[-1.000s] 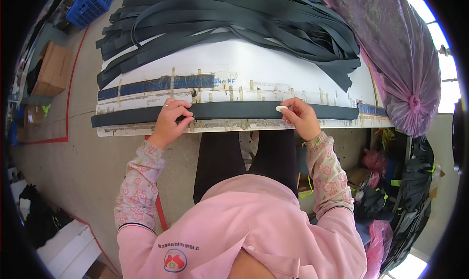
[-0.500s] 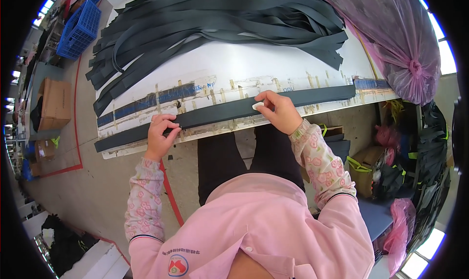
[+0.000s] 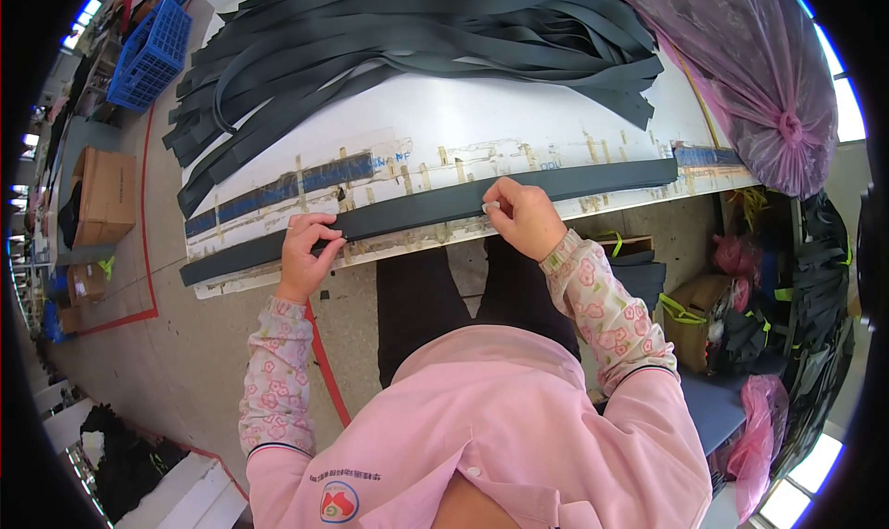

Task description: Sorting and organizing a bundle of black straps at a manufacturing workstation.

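A long dark grey strip point(image 3: 417, 210) lies along the near edge of a white table point(image 3: 482, 126), over taped guide marks. My left hand point(image 3: 308, 251) pinches the strip toward its left end, fingers curled on its near edge. My right hand point(image 3: 523, 216) presses on the strip near its middle, fingertips on its top. Both sleeves are pink with a flower print.
A big heap of similar dark strips point(image 3: 417, 38) covers the far side of the table. A purple plastic bag point(image 3: 769, 75) sits at the right end. Blue crates point(image 3: 153, 48) and cardboard boxes point(image 3: 106, 191) stand on the floor to the left; bags and boxes crowd the right.
The view has tilted so the table now slopes up to the right. My hands have stayed on the strip, the right one shifting slightly toward its middle.
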`<state>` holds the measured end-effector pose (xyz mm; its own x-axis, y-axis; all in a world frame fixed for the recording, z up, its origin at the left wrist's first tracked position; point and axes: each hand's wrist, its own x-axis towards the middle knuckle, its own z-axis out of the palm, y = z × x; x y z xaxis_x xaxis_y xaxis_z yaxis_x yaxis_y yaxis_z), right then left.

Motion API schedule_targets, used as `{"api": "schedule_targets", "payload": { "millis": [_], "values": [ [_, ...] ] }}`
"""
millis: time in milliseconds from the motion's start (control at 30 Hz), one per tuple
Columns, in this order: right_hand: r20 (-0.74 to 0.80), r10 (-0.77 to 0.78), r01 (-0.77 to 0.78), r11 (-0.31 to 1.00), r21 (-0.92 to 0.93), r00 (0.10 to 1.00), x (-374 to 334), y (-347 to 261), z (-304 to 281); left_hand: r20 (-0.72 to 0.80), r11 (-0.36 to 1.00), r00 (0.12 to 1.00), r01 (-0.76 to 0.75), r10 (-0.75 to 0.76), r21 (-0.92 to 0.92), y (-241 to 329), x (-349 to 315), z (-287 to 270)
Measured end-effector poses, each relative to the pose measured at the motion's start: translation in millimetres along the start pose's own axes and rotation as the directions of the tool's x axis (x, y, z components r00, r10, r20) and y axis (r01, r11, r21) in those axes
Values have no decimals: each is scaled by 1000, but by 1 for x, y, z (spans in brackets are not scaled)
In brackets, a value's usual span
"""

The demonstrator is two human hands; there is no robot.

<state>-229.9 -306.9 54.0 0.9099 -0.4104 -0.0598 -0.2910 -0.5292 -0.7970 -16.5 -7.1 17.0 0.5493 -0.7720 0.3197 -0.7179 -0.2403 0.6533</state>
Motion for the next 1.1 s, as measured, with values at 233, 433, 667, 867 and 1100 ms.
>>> {"api": "schedule_targets", "payload": {
  "millis": [233,433,667,867,1100],
  "values": [
    [-48,-16,14,999,-28,999,0,1,6,3,1000,1000,0,-1,10,0,-1,0],
    [-72,-67,57,989,-138,995,0,9,14,3,1000,1000,7,-7,1,1,0,-1],
    [-66,136,-126,982,141,988,-4,-8,-19,7,1000,1000,14,-13,-17,0,1,-1],
    [216,-52,0,973,231,975,-14,-23,39,10,991,996,90,-89,-102,-4,-1,1],
    [676,-152,-66,956,285,721,36,-52,55,-91,973,982,146,-165,-181,-36,-20,12]
  ]
}}
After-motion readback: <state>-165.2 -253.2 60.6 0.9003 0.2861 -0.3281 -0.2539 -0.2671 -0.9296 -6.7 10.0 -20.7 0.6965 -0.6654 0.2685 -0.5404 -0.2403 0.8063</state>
